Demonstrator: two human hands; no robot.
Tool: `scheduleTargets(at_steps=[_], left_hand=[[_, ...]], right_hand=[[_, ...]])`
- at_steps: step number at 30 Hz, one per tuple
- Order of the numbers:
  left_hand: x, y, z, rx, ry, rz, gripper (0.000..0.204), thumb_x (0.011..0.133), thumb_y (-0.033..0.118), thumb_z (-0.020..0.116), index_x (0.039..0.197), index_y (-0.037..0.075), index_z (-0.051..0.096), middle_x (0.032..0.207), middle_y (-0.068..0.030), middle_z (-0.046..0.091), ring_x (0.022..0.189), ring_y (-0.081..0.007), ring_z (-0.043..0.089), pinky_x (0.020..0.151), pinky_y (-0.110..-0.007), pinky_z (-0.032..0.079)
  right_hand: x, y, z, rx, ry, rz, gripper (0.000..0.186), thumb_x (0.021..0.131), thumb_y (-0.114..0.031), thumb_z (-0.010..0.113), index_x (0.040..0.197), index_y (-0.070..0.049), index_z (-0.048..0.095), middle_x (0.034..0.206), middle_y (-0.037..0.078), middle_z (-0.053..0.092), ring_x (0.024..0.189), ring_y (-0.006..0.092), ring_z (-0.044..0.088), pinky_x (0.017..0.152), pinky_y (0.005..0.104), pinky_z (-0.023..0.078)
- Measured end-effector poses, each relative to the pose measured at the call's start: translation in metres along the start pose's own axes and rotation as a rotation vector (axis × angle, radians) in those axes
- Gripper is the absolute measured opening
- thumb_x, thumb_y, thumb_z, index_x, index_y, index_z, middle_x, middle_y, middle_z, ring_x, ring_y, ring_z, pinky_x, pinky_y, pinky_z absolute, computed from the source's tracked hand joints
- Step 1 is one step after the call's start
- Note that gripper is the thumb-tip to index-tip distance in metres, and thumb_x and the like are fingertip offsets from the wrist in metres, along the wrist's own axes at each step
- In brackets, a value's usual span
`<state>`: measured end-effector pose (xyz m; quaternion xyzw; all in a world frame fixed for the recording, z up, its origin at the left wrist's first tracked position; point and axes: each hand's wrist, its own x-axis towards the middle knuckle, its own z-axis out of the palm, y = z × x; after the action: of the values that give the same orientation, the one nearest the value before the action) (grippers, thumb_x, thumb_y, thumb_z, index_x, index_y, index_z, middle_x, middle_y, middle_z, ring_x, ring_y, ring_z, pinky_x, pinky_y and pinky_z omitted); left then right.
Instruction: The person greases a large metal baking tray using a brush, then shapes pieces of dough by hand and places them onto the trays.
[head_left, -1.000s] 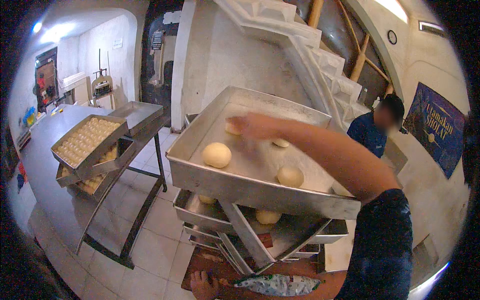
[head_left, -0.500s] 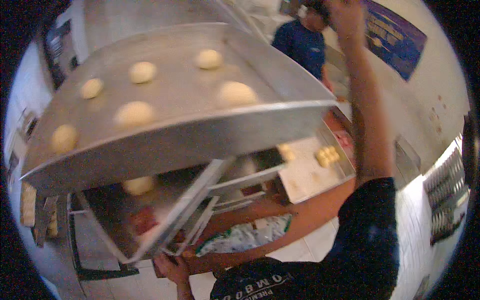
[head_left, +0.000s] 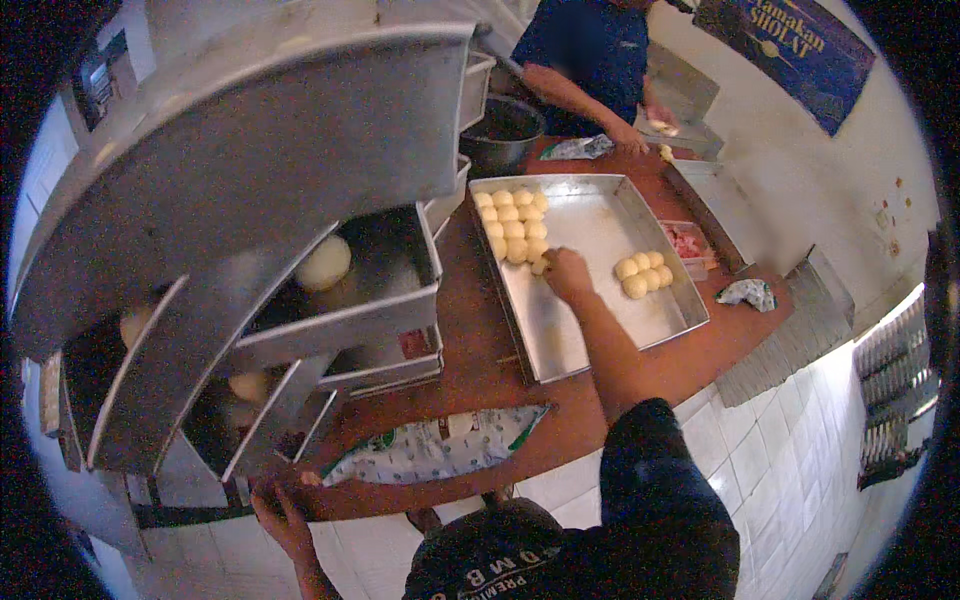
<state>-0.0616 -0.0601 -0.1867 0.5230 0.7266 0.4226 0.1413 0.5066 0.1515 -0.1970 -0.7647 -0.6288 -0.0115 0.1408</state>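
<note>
Inside a shallow metal tray (head_left: 600, 215) on the table, my right hand (head_left: 568, 278) reaches down to the near end of a block of round, pale dough balls (head_left: 515, 222). Its fingers are closed around a dough ball (head_left: 541, 266), partly hidden by them. A smaller cluster of dough balls (head_left: 644, 274) sits toward the tray's right side. At the table's near left edge, my left hand (head_left: 285, 520) rests with fingers stretched out, holding nothing, below the stacked metal trays. A white and green plastic bag (head_left: 440, 447) lies on the table between my arms.
Tilted, stacked metal trays (head_left: 340, 115) rise at the left, some with larger dough balls (head_left: 324, 262). Across the brown table (head_left: 470, 330), a co-worker (head_left: 585, 65) handles dough near a deep metal pot (head_left: 503, 130). A clear container of pink pieces (head_left: 686, 243) stands right of my tray.
My right hand has come down from high at the upper right into the dough tray. The view has shifted, and the upper tray's dough balls no longer show. My left hand stays by the table edge.
</note>
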Motion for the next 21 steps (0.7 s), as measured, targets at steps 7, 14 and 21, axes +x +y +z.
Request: scheduleTargets(at_steps=[7, 14, 21], left_hand=[[-0.042, 0.094, -0.009, -0.241, -0.186, 0.031, 0.015, 0.085, 0.012, 0.055, 0.091, -0.001, 0.061, 0.079, -0.0101, 0.062, 0.076, -0.0185, 0.058, 0.072, -0.030, 0.045], [-0.072, 0.154, 0.025, -0.414, -0.736, 0.248, 0.037, 0.079, 0.016, 0.062, 0.113, 0.004, 0.053, 0.123, -0.0178, 0.045, 0.112, -0.0334, 0.044, 0.095, -0.039, 0.034], [-0.059, 0.051, -0.025, -0.223, -0.295, -0.027, 0.023, 0.090, 0.017, 0.046, 0.102, 0.001, 0.056, 0.103, -0.0142, 0.056, 0.094, -0.0275, 0.053, 0.084, -0.033, 0.041]], right_hand=[[-0.100, -0.111, -0.166, 0.517, 0.043, -0.291, 0.031, 0.064, -0.002, 0.065, 0.094, -0.002, 0.058, 0.084, 0.010, 0.057, 0.078, 0.0242, 0.059, 0.070, 0.0318, 0.047], [-0.198, -0.233, -0.145, 0.819, -0.776, -0.819, 0.020, 0.074, -0.012, 0.066, 0.091, -0.003, 0.059, 0.084, 0.011, 0.061, 0.080, 0.0235, 0.061, 0.070, 0.0323, 0.048], [-0.213, -0.248, -0.052, 0.153, -0.235, -0.730, 0.063, 0.075, -0.054, 0.055, 0.118, -0.008, 0.048, 0.104, 0.017, 0.056, 0.098, 0.0322, 0.054, 0.086, 0.0449, 0.040]])
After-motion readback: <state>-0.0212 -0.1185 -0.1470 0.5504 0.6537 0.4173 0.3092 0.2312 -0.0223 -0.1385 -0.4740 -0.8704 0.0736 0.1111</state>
